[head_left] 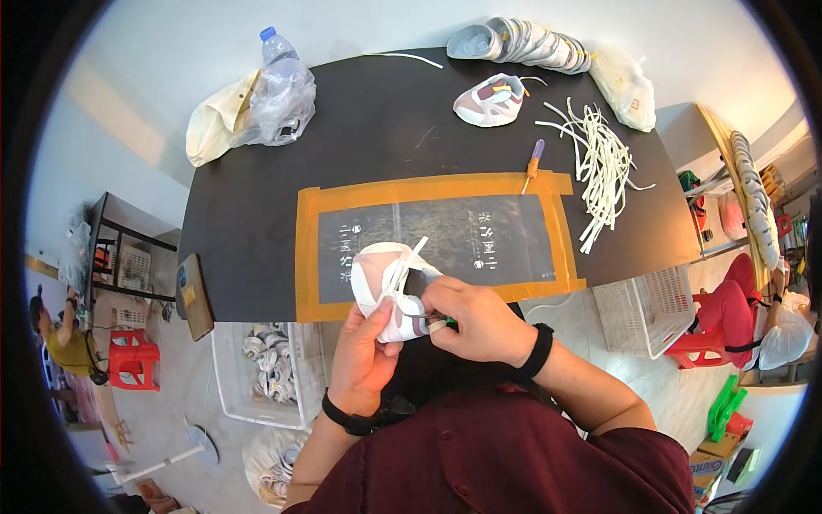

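Observation:
My left hand (pixel 364 355) grips a small white and pink shoe upper (pixel 377 267) over the near edge of the table. A white lace (pixel 399 276) runs through its front, one end sticking up. At the shoe's right side, my right hand (pixel 479 321) is closed round a small tool (pixel 449 323) with a green handle; its thin metal part points at the shoe, and the tip is hard to make out. Beyond the hands, a similar laced shoe (pixel 492 101) lies on the table. A bundle of loose white laces (pixel 604 171) is spread at the right.
A dark table (pixel 248 206) carries a taped plastic sheet (pixel 514 236), a purple-and-orange-handled tool (pixel 534 163), stacked shoe uppers (pixel 535 47), a bagged bottle (pixel 278 86) and a phone (pixel 195 295). Below are crates (pixel 308 368) (pixel 642 313). People sit at both sides.

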A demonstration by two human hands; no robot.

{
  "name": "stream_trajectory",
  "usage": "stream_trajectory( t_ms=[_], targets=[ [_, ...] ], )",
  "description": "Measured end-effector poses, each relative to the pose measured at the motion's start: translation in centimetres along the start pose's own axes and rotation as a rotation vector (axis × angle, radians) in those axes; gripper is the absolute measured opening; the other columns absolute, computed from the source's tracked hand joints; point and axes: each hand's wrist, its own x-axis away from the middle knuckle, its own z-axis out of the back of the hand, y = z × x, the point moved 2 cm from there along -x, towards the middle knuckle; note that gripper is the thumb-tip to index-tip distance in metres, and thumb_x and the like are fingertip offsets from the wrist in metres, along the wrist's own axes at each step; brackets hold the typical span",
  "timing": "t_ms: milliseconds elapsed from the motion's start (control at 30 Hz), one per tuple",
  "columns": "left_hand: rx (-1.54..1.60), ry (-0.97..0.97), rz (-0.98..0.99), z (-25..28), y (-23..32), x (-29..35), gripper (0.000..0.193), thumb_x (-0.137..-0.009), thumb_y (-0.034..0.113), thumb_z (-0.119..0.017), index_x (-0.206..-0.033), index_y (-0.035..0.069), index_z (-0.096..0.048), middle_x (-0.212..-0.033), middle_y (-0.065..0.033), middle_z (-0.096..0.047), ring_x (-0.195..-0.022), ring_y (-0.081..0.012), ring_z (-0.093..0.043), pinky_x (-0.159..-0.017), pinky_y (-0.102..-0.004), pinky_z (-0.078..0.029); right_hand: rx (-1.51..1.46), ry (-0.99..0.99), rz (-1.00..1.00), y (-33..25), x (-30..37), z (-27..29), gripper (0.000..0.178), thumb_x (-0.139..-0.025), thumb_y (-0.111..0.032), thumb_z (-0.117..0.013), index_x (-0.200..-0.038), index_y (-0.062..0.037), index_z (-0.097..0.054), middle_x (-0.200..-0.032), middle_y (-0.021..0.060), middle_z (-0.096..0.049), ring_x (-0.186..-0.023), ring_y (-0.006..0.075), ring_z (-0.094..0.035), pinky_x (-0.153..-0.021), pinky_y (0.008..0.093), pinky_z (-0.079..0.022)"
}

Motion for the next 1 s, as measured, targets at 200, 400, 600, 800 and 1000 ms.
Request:
stream_trajectory(
  t_ms=[200, 400, 600, 800, 1000],
  targets=[
    [0.016, 0.024, -0.065, 0.2, 1.0, -0.8, 0.020, -0.096, 0.012, -0.064, -0.115, 0.012, -0.060, -0.094, 0.0004, -0.066, -0.069, -0.0053, -0.057, -0.047, -0.0202, -0.037, 0.005, -0.074, -0.004, 0.2, -0.5, -0.3, 0.014, -0.080, -0.009, -0.061, -0.092, -0.0059, -0.057, -0.094, 0.0105, -0.060, -0.082, 0.0350, -0.063, -0.069, 0.0431, -0.053],
    [-0.063, 0.069, -0.079, 0.1, 1.5, -0.1, 0.023, -0.095, 0.012, -0.063, -0.118, 0.012, -0.059, -0.096, -0.0009, -0.067, -0.071, -0.0057, -0.060, -0.045, -0.0202, -0.037, -0.136, 0.206, 0.047, -0.4, 0.5, 1.2, 0.018, -0.086, -0.007, -0.063, -0.104, -0.0073, -0.063, -0.096, 0.0110, -0.063, -0.090, 0.0300, -0.064, -0.075, 0.0370, -0.053],
    [-0.241, -0.046, -0.041, 0.8, 2.5, 0.6, 0.027, -0.095, 0.013, -0.063, -0.121, 0.008, -0.058, -0.094, -0.0035, -0.068, -0.066, -0.0056, -0.059, -0.041, -0.0188, -0.035, -0.088, 0.166, -0.096, 0.2, -2.8, 5.3, 0.016, -0.092, -0.014, -0.064, -0.104, -0.0039, -0.067, -0.096, 0.0134, -0.065, -0.092, 0.0290, -0.064, -0.079, 0.0350, -0.051],
    [-0.198, -0.370, 0.108, 1.3, 3.6, 1.0, 0.039, -0.097, 0.021, -0.060, -0.131, 0.004, -0.053, -0.105, -0.0112, -0.067, -0.076, -0.0147, -0.065, -0.053, -0.0246, -0.050, -0.580, -0.440, -0.334, 1.5, -2.9, 4.3, 0.025, -0.097, -0.024, -0.063, -0.110, -0.0033, -0.062, -0.099, 0.0022, -0.064, -0.095, 0.0113, -0.060, -0.084, 0.0302, -0.050],
    [0.224, -0.520, -0.070, 1.2, 1.9, 0.7, 0.091, -0.088, 0.065, -0.056, -0.149, 0.001, -0.033, -0.145, -0.0208, -0.046, -0.131, -0.0365, -0.047, -0.109, -0.0508, -0.039, -1.687, -0.120, -0.438, 0.6, -1.2, 0.2, 0.028, -0.096, -0.021, -0.065, -0.117, -0.0066, -0.055, -0.107, 0.0032, -0.064, -0.100, 0.0151, -0.064, -0.089, 0.0318, -0.054]
  ],
)
